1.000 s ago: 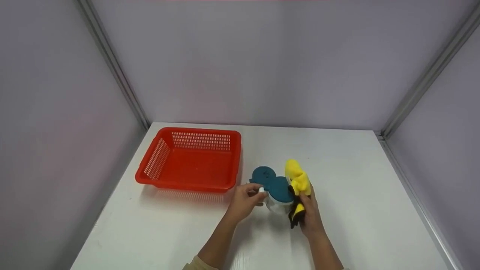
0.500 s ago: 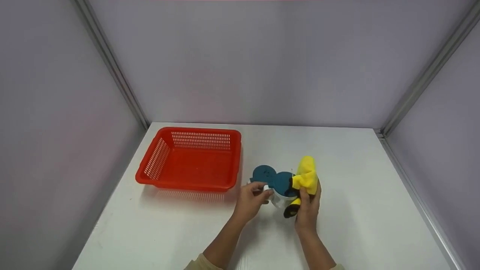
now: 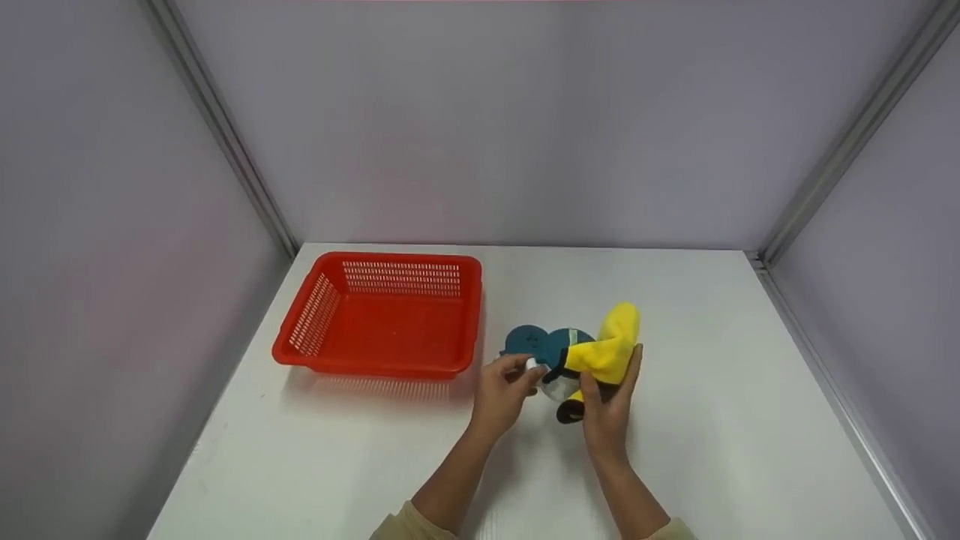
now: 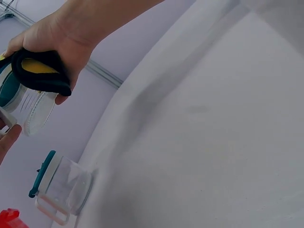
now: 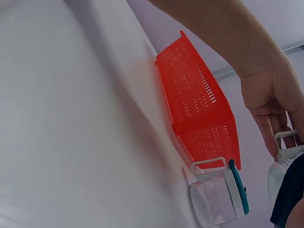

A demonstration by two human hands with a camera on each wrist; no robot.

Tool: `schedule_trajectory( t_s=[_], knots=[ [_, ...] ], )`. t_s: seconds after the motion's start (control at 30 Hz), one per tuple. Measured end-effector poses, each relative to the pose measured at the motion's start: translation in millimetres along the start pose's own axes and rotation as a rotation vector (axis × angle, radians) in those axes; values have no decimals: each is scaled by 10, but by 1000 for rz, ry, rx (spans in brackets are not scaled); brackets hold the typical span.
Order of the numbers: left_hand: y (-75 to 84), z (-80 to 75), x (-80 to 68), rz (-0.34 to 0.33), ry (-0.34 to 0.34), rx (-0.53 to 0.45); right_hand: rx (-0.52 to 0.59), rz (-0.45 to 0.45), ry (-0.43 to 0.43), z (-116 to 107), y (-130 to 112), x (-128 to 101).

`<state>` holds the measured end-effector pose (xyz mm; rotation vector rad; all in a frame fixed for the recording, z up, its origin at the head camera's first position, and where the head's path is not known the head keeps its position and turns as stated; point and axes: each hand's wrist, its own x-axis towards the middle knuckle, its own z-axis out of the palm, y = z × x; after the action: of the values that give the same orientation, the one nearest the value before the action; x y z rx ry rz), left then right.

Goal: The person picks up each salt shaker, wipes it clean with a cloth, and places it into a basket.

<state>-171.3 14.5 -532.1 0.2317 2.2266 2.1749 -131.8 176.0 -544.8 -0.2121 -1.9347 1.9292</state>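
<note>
My left hand (image 3: 516, 374) pinches the white handle (image 5: 286, 138) of a clear cup with a teal lid (image 3: 561, 346) and holds it tilted just above the table. My right hand (image 3: 609, 382) grips a yellow cloth with a black edge (image 3: 609, 346) and presses it against the cup's lid and right side. The black edge (image 4: 42, 78) wraps under the cup's clear body (image 4: 34, 110). A second, identical lidded cup (image 3: 524, 339) stands on the table just behind the held one, also seen from the wrists as the second cup (image 4: 59, 186) (image 5: 217, 195).
A red slotted basket (image 3: 382, 319) sits on the white table (image 3: 705, 420) to the left of the cups, with nothing visible in it. Grey walls with metal corner posts (image 3: 225, 135) close the table in on three sides.
The held cup has tipped further toward the far side and shifted slightly away from me. The yellow cloth has swung from the cup's right side up over its lid. The second cup has not moved.
</note>
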Motion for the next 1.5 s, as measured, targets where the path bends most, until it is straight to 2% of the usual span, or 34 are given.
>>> schedule_trajectory(
  t_s=[0.2,0.4,0.53,0.7,0.93,1.07,1.27,1.4,1.5],
  knots=[
    [21,1,44,-17,15,-10,-6,-85,-111,-53,-13,30],
    [4,0,43,-20,12,-1,9,-69,-188,-147,4,41],
    [-8,-3,25,-37,-3,3,-51,-29,-180,-179,-20,10],
    [-6,-23,36,-60,-20,11,-141,-19,-131,-125,-178,-55],
    [36,-23,51,-47,-4,24,-155,-107,-61,-10,-278,-124],
    [59,-3,34,-27,11,31,-198,-164,-45,33,-259,-149],
    [79,44,8,-34,29,57,-249,-215,-37,49,-314,-185],
    [74,57,12,-1,41,64,-202,-162,-64,-2,-231,-124],
    [52,47,8,47,50,51,-151,-47,-83,-58,-115,-48]
  ],
)
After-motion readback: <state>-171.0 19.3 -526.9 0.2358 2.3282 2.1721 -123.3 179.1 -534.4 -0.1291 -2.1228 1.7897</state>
